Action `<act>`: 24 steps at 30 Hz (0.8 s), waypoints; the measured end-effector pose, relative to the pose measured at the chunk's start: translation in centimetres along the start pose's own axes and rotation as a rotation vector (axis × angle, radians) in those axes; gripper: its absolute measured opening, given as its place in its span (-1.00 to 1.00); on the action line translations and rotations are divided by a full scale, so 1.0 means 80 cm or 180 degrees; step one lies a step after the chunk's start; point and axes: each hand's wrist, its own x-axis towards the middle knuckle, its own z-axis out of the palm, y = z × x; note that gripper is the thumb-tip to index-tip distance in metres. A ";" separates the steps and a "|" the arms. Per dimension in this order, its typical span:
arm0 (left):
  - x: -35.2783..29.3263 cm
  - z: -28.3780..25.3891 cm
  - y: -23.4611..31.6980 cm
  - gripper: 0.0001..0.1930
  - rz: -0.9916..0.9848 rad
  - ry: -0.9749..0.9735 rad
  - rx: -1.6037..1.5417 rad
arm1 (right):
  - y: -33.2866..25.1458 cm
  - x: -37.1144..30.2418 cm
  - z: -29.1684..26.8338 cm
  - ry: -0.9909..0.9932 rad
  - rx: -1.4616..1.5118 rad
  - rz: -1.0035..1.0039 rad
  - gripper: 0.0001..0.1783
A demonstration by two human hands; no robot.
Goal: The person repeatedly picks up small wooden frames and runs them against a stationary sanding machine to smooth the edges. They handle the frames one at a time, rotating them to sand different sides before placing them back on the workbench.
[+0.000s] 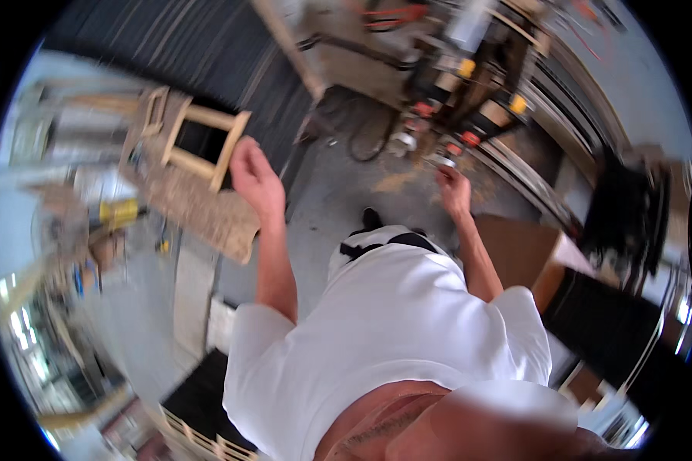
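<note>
My left hand [255, 178] is raised beside the right bar of a pale wooden frame [224, 163]. Its fingers are smeared by motion, and I cannot tell whether they touch the frame. The frame is four-sided, with a dark opening, above a brown particle board [184, 201]. On the other side, my right hand [454, 190] has its fingers curled in, close to the pale end of a black-and-red machine part [469, 138]. Whatever those fingers hold, if anything, is hidden.
A dark ribbed surface [207, 54] spans the upper left. A second machine part [423, 107] with a pale tip stands right of centre, near sawdust [394, 181] on the grey floor [323, 192]. A brown box [511, 246] sits by my right forearm. More wooden pieces [207, 438] are at lower left.
</note>
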 end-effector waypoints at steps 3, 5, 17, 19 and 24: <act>-0.042 0.091 -0.010 -0.79 -0.0616 -0.1911 -0.0428 | -0.020 -0.006 -0.012 0.0450 0.0116 -0.0225 -0.71; -0.161 0.161 -0.017 -0.72 -0.1724 -0.2733 -0.0648 | -0.040 -0.058 -0.117 0.0512 -0.0313 -0.0650 -0.69; -0.336 0.317 0.013 -0.59 -0.0949 -0.4587 0.0083 | -0.130 -0.399 -0.633 0.3780 -0.4512 0.0516 -0.66; -0.361 0.337 -0.001 -0.59 -0.0893 -0.4649 -0.0002 | -0.103 -0.449 -0.686 0.3440 -0.4527 0.1149 -0.61; -0.389 0.364 0.045 -0.63 -0.0876 -0.4673 -0.0200 | -0.082 -0.485 -0.693 0.3393 -0.3189 0.1377 -0.60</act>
